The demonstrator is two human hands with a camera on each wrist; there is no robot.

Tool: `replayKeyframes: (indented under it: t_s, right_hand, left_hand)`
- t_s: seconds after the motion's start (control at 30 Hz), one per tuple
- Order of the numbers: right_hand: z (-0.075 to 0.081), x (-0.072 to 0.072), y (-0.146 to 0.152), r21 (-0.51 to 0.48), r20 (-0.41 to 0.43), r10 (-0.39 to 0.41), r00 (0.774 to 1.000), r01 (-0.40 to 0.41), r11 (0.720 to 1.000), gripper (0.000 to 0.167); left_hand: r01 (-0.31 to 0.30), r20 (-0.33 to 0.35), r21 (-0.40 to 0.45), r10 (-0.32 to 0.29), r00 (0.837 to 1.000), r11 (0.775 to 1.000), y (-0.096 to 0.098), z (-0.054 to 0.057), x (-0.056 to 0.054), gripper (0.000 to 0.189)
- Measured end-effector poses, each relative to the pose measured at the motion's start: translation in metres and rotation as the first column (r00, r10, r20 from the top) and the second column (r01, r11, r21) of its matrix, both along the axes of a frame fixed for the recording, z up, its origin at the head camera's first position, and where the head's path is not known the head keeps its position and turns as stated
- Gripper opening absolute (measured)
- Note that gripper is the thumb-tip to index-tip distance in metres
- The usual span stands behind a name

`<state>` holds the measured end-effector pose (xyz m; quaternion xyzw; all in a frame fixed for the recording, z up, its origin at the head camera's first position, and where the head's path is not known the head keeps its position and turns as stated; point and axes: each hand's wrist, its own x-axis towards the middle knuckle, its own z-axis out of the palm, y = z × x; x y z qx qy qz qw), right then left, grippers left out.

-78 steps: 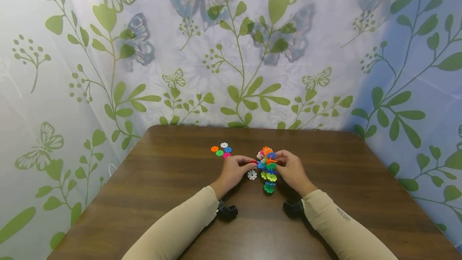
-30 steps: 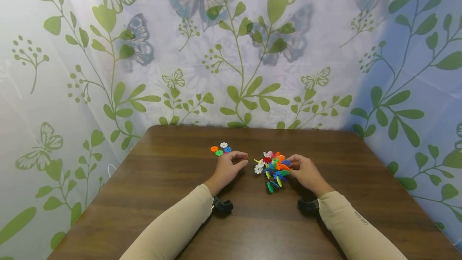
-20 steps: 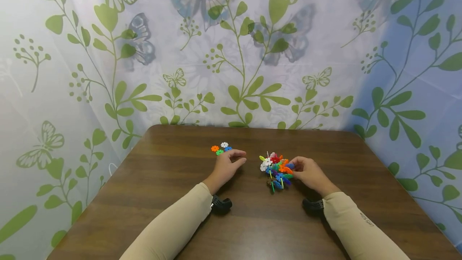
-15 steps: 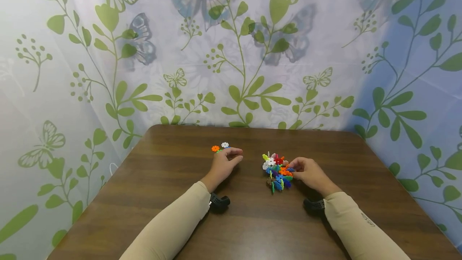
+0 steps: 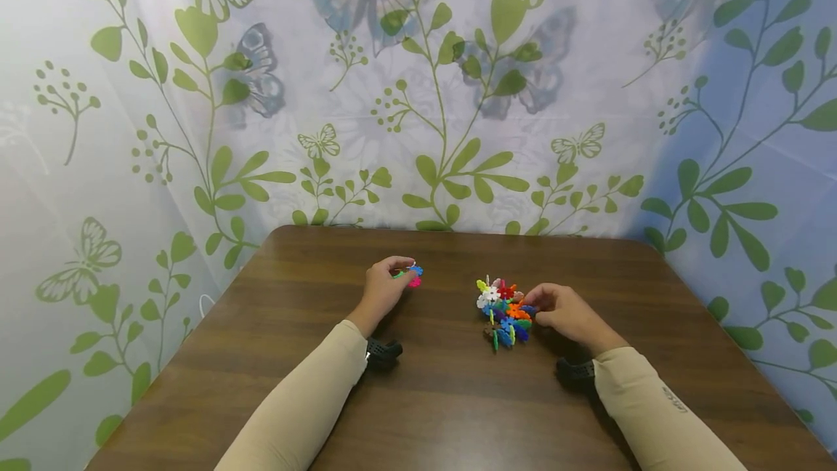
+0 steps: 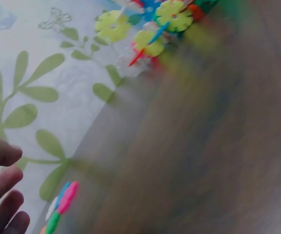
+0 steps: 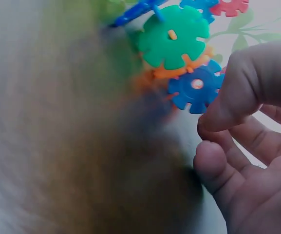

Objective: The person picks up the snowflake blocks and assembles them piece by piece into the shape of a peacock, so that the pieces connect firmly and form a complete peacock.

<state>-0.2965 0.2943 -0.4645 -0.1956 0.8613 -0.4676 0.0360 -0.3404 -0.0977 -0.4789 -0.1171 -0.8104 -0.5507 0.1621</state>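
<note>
Notched plastic flower discs in many colours are joined into a cluster [image 5: 507,323] standing on the wooden table. My right hand [image 5: 564,313] is at the cluster's right side. In the right wrist view a blue disc [image 7: 189,95] and a green disc [image 7: 177,51] stand by its fingertips; thumb and index are apart with nothing between them. My left hand [image 5: 379,288] hovers over the small group of loose discs, partly hiding them; a pink disc [image 5: 415,282] and a blue one show past its fingers. In the left wrist view its fingers [image 6: 6,180] are loosely bent and hold nothing.
The brown wooden table [image 5: 445,413] has its far edge against a leaf-and-butterfly patterned curtain [image 5: 366,166]. Black wrist devices [image 5: 382,353] hang under both forearms, close to the tabletop.
My left hand has let go of a red disc at the cluster and moved left to the loose discs. The cluster has turned and shifted right with my right hand.
</note>
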Motion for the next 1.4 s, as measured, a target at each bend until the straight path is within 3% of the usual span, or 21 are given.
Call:
replayKeyframes:
  t_s: [0.13,0.27,0.43,0.53,0.6,0.73,0.9,1.0,1.13,1.23,1.4]
  right_hand:
    - [0.005,-0.006,0.004,0.013,-0.031,0.011,0.999,-0.011,1.000,0.031]
    - [0.014,-0.011,0.004,0.039,-0.119,-0.066,0.991,0.071,0.997,0.030]
    - [0.033,-0.015,-0.009,-0.003,-0.267,-0.187,0.946,0.193,0.981,0.024]
    - [0.046,-0.016,-0.027,-0.060,-0.337,-0.215,0.917,0.207,0.976,0.020]
    - [0.055,-0.015,-0.044,-0.090,-0.371,-0.207,0.905,0.186,0.978,0.019]
    - [0.071,-0.008,-0.084,-0.110,-0.397,-0.126,0.909,0.089,0.990,0.019]
    - [0.079,-0.002,-0.134,-0.066,-0.411,-0.004,0.912,-0.025,0.998,0.020]
    - [0.076,-0.001,-0.163,-0.020,-0.371,0.061,0.927,-0.074,0.997,0.022]
    - [0.059,-0.008,-0.199,0.106,-0.282,0.155,0.947,-0.130,0.986,0.025]
    - [0.042,-0.018,-0.221,0.239,-0.224,0.206,0.953,-0.151,0.959,0.031]
    - [0.020,-0.033,-0.237,0.391,-0.181,0.201,0.963,-0.117,0.913,0.040]
  left_hand:
    - [-0.080,0.018,-0.029,0.081,0.997,0.996,-0.011,0.002,-0.005,0.024]
    - [-0.118,0.037,-0.049,0.119,0.992,0.992,-0.018,0.001,-0.009,0.024]
    - [-0.132,0.060,-0.084,0.137,0.989,0.988,-0.022,0.001,-0.012,0.020]
    - [-0.137,0.071,-0.121,0.146,0.987,0.983,-0.023,0.000,-0.012,0.021]
    - [-0.140,0.075,-0.161,0.154,0.985,0.977,-0.023,0.000,-0.012,0.021]
    - [-0.129,0.097,-0.282,0.162,0.982,0.951,-0.026,0.000,-0.013,0.023]
    - [-0.050,0.082,-0.436,0.095,0.992,0.898,-0.029,0.000,-0.015,0.024]
    - [-0.012,0.034,-0.497,0.034,0.999,0.868,-0.030,-0.001,-0.015,0.024]
    - [0.028,-0.017,-0.539,-0.044,0.999,0.842,-0.032,-0.002,-0.015,0.026]
    - [0.057,-0.042,-0.562,-0.098,0.994,0.825,-0.031,-0.003,-0.014,0.027]
    - [0.051,-0.062,-0.596,-0.109,0.992,0.801,-0.027,-0.006,-0.016,0.026]
